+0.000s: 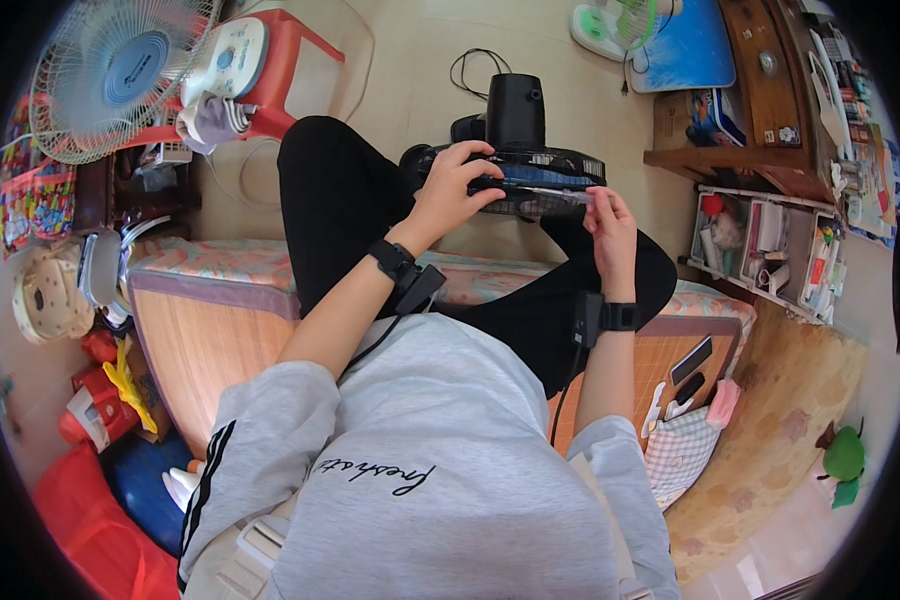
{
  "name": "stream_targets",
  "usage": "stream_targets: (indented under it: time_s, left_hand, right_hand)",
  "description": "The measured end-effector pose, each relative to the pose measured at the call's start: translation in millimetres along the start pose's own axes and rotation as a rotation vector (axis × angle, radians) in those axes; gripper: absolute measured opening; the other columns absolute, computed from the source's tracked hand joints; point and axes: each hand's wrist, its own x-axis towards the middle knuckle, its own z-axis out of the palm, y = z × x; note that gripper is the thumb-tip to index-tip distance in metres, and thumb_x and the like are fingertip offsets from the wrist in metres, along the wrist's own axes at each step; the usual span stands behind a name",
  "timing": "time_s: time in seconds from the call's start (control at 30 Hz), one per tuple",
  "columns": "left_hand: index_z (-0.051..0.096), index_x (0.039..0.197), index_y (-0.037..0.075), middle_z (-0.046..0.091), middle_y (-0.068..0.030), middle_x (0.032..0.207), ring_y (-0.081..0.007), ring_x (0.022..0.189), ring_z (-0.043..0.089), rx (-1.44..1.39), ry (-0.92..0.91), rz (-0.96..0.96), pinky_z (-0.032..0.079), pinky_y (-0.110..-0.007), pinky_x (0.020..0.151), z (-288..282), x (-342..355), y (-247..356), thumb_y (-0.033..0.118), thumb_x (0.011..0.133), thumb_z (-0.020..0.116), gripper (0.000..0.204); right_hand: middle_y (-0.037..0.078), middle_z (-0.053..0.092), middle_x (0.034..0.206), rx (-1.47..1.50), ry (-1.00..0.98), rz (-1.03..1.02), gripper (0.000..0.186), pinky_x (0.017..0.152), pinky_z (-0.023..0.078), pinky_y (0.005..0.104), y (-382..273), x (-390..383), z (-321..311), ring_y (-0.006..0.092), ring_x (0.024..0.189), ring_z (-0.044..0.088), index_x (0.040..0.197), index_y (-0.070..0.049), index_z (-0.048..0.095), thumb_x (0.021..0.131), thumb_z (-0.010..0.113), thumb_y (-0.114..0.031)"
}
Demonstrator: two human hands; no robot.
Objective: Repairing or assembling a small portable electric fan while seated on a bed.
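Observation:
A small black electric fan is in front of me between my knees, its round grille facing up toward my hands. My left hand is on the left part of the grille's rim, with thumb and curved fingers closed about the edge. At the rim's right side my right hand pinches the end of a thin, pale, rod-like piece. The piece lies along the rim; its exact kind is too small to tell. Both wrists wear black straps with small boxes and cables.
I sit on a bed edge with a woven mat. A large white fan stands by a red stool at the left. To the right are a wooden cabinet and a storage rack. A black cable lies on the floor.

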Motion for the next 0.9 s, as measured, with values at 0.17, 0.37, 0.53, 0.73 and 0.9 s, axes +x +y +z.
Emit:
stream_targets:
  time_s: [0.17,0.37,0.53,0.73,0.9]
  left_hand:
    - [0.066,0.089,0.011,0.054,-0.0070,0.117,-0.0284,0.113,0.048,0.000,0.002,0.020,0.037,-0.038,0.095,2,0,-1,0.015,0.069,0.075,0.023]
    - [0.067,0.089,0.011,0.054,-0.0062,0.117,-0.0277,0.112,0.048,0.010,0.008,0.031,0.036,-0.038,0.096,4,0,-1,0.015,0.068,0.076,0.023]
    - [0.069,0.087,0.011,0.055,-0.0065,0.116,-0.0270,0.111,0.049,-0.010,0.029,0.023,0.037,-0.038,0.095,6,0,-4,0.014,0.066,0.077,0.023]
    - [0.070,0.084,0.009,0.056,-0.0072,0.114,-0.0269,0.109,0.050,-0.042,0.053,0.020,0.038,-0.037,0.093,11,0,-6,0.011,0.063,0.078,0.022]
    - [0.070,0.082,0.008,0.056,-0.0078,0.114,-0.0273,0.109,0.050,-0.058,0.059,0.000,0.038,-0.037,0.092,13,-1,-6,0.010,0.062,0.079,0.022]
  right_hand:
    - [0.002,0.052,0.077,-0.079,-0.065,-0.014,0.019,0.058,0.036,0.0196,-8,-5,-3,0.0078,0.064,0.043,0.103,0.001,0.059,0.093,0.054,-0.014]
    - [0.002,0.054,0.078,-0.147,-0.117,0.021,0.020,0.060,0.038,0.0194,-19,-8,-6,0.0087,0.066,0.047,0.105,0.002,0.059,0.092,0.056,-0.013]
    - [0.001,0.058,0.076,-0.228,-0.140,-0.014,0.018,0.060,0.041,0.0188,-24,-6,-5,0.0067,0.065,0.051,0.102,0.001,0.062,0.088,0.060,-0.009]
    - [0.000,0.058,0.068,-0.469,-0.158,-0.029,0.016,0.057,0.042,0.0194,-39,-1,-2,0.0061,0.059,0.053,0.098,0.002,0.064,0.085,0.063,-0.007]
    - [-0.001,0.056,0.064,-0.599,-0.166,0.019,0.014,0.051,0.039,0.0185,-39,-1,-3,0.0042,0.056,0.050,0.095,0.001,0.065,0.086,0.061,-0.010]
